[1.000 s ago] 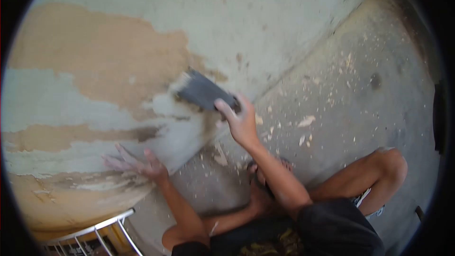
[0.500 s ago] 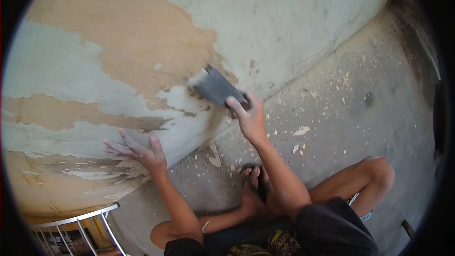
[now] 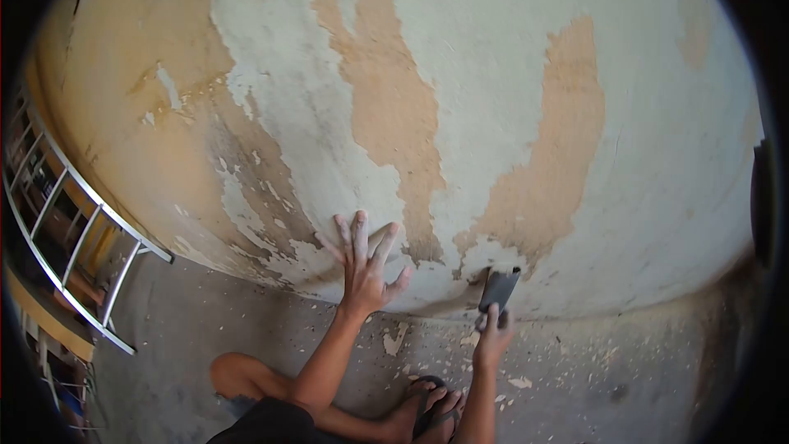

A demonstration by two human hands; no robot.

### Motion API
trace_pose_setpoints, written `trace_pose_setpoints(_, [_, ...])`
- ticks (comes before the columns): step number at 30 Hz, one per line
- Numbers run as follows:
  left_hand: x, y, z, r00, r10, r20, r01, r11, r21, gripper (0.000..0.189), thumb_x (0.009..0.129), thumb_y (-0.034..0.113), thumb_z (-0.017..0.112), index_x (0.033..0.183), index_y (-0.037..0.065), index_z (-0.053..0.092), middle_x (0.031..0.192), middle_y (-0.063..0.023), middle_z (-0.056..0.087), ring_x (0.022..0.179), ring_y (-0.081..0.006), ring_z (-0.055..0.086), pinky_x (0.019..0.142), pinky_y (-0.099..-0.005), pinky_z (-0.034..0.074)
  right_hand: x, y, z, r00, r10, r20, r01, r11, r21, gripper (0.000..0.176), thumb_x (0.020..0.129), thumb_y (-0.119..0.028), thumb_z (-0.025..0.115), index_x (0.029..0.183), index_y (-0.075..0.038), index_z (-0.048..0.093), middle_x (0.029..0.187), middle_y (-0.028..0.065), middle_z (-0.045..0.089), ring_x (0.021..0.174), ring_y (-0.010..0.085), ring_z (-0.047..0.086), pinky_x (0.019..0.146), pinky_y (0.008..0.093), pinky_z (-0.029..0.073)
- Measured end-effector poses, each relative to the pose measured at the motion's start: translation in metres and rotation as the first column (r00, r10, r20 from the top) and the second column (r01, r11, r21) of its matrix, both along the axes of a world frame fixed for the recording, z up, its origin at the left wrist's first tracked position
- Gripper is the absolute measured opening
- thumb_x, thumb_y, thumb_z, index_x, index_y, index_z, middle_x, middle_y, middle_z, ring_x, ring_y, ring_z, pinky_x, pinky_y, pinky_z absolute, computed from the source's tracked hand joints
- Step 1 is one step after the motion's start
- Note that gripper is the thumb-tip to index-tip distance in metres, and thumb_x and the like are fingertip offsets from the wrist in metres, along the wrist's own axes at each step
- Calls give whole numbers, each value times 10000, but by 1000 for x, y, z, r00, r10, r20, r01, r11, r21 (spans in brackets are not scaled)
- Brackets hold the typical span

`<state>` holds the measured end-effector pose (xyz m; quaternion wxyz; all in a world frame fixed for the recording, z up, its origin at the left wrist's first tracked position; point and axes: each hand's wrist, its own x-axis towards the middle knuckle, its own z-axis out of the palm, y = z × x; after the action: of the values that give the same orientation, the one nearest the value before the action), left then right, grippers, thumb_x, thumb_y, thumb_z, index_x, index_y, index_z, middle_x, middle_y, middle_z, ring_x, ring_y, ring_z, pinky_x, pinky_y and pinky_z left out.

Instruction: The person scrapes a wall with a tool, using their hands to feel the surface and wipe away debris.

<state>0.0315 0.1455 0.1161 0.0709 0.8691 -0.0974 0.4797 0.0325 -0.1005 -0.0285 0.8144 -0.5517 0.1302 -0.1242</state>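
Observation:
My right hand [image 3: 493,335] grips a wide dark scraper [image 3: 500,289] near the foot of the wall. Its blade points up against the wall, just under a bare tan patch [image 3: 549,173]. My left hand [image 3: 363,270] is spread with fingers apart against the pale painted wall [image 3: 485,90], left of the scraper. White dust coats the fingers. Beside the left hand, paint is peeled off in ragged dark and tan streaks [image 3: 271,173].
An aluminium ladder [image 3: 67,273] stands at the far left. Paint flakes [image 3: 519,382] lie scattered over the grey concrete floor [image 3: 189,321]. My sandaled feet [image 3: 431,407] are near the wall's base.
The view has turned left, bringing more wall and ladder into sight. The scraper stays in my right hand, now pointing more upright. My left hand is still spread at the wall.

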Motion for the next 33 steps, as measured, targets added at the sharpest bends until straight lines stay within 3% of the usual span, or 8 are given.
trace_pose_setpoints(3, [-13, 0, 21, 965, -125, 232, 158, 979, -129, 618, 907, 525, 563, 1377, 126, 529, 1518, -262, 372, 1446, -539, 195, 1136, -702, -25, -16, 9, 42, 1000, -21, 10, 21, 999, 50, 260, 995, -240, 622, 1123, -20, 569, 849, 27, 572, 646, 91, 527, 510, 257, 455])
trace_pose_setpoints(6, [-40, -18, 122, 904, -413, 109, 420, 906, -51, 402, 924, 417, 576, 1133, 87, 671, 1037, -105, 692, 1127, -385, 622, 1142, -644, 223, 7, 14, 86, 992, -67, 102, 70, 997, -24, 308, 993, -253, 626, 1137, 13, 567, 857, 40, 587, 612, 88, 514, 509, 246, 439])
trace_pose_setpoints(9, [-66, -63, 210, 827, -498, -261, 540, 833, 120, 273, 844, 339, 651, 1026, 142, 699, 892, -42, 676, 975, -217, 661, 1127, -650, 257, 27, 7, 18, 996, -33, 89, 39, 996, -74, 360, 994, -284, 623, 1156, 36, 589, 886, 52, 610, 668, 98, 543, 558, 227, 432])
trace_pose_setpoints(11, [-79, -93, 239, 828, -382, -411, 547, 716, 434, 276, 901, 396, 608, 963, 143, 698, 816, -3, 646, 862, -202, 653, 1092, -570, 352, 7, 16, 20, 1000, -16, 2, 16, 993, -117, 364, 996, -292, 619, 1162, 31, 596, 907, 56, 617, 704, 104, 556, 590, 240, 451])
trace_pose_setpoints(16, [-78, -113, 243, 613, -106, -783, 736, 436, 517, 252, 870, 371, 630, 938, 138, 696, 807, -15, 655, 832, -201, 653, 995, -530, 363, -14, -22, 133, 964, -185, 190, 205, 975, -87, 350, 996, -299, 620, 1179, -4, 571, 934, 45, 609, 735, 102, 559, 584, 250, 451])
trace_pose_setpoints(22, [-70, -141, 222, 497, -73, -864, 850, 241, 469, 226, 833, 340, 656, 909, 131, 694, 796, -31, 666, 795, -200, 654, 879, -481, 376, 4, 60, 89, 986, -60, 158, 22, 972, 232, 396, 989, -310, 635, 1246, -27, 536, 973, 37, 601, 776, 100, 569, 579, 251, 445])
trace_pose_setpoints(27, [-75, -160, 218, 494, -96, -864, 861, 192, 470, 207, 802, 315, 678, 885, 126, 692, 787, -43, 676, 765, -199, 654, 783, -441, 387, -16, 28, 100, 966, -213, 144, 218, 976, -22, 411, 997, -363, 606, 1211, -14, 563, 957, 51, 615, 747, 101, 568, 580, 239, 455])
trace_pose_setpoints(33, [-106, -126, 219, 453, -80, -888, 873, 240, 424, 189, 765, 284, 704, 856, 119, 690, 777, -59, 687, 728, -197, 655, 667, -393, 400, 15, 43, 137, 968, -66, 242, 70, 998, -9, 364, 1009, -378, 582, 1118, -32, 602, 895, 33, 602, 712, 99, 539, 591, 258, 462])
